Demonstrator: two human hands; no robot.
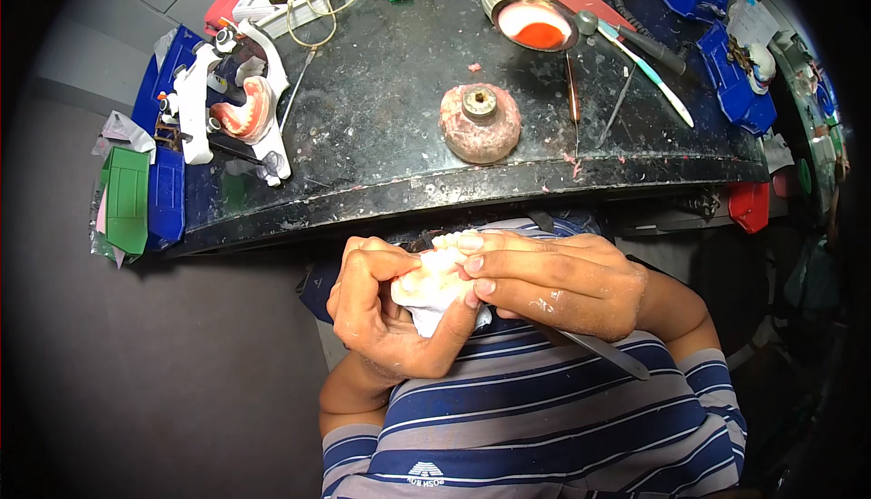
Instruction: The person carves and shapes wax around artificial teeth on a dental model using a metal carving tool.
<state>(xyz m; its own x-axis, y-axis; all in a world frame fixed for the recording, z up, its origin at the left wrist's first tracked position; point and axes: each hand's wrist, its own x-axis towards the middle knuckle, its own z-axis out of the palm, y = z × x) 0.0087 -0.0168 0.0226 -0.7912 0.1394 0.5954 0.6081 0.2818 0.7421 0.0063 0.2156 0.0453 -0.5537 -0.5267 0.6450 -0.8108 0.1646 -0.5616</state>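
Note:
In front of my striped shirt, both hands hold a pale dental cast (435,292) with a row of teeth on its far edge. My left hand (386,304) is closed round its left side and underside, with the thumb at the near edge. From the right, my right hand (567,281) presses its fingertips against the teeth and right side. A flat metal tool (603,354) sticks out below my right palm, tucked in that hand; its working end is hidden. The fingers cover much of the cast.
On the black bench stand a wax-smeared burner (479,125), a pan of red melted wax (537,27) and a white articulator (195,109) with a pink denture (247,111). A toothbrush (649,77) and thin instruments lie right. Blue bins (739,82) line the sides.

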